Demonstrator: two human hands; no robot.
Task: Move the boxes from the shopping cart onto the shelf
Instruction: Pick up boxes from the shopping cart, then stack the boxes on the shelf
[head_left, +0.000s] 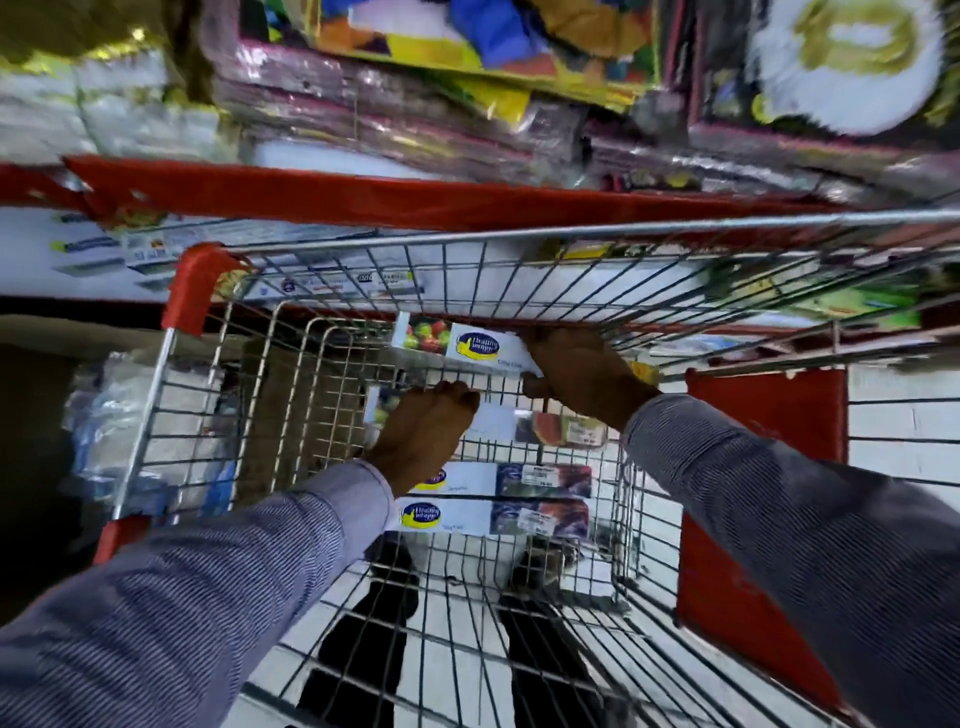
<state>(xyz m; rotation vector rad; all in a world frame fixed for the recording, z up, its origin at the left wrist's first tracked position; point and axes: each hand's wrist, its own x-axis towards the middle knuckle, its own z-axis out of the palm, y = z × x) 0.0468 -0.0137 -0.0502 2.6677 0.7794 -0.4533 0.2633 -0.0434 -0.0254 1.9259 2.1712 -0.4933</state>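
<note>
I look down into a wire shopping cart (519, 244) with red corner guards. My right hand (576, 371) is shut on one end of a white box (457, 345) with fruit pictures and a blue-and-yellow logo, held near the cart's far wall. My left hand (423, 434) reaches down onto another white box (493, 421) below it; the fingers curl over its edge, and the grip itself is hidden. Two more such boxes (493, 514) lie side by side on the cart floor, nearer to me. The shelf (363, 200) with a red edge runs just beyond the cart.
Plastic-wrapped colourful packages (467, 93) crowd the shelf above the red edge. White boxes with labels (93, 249) fill the shelf level behind the cart's far wall. A red panel (758, 493) stands on the cart's right side. My legs show through the cart floor.
</note>
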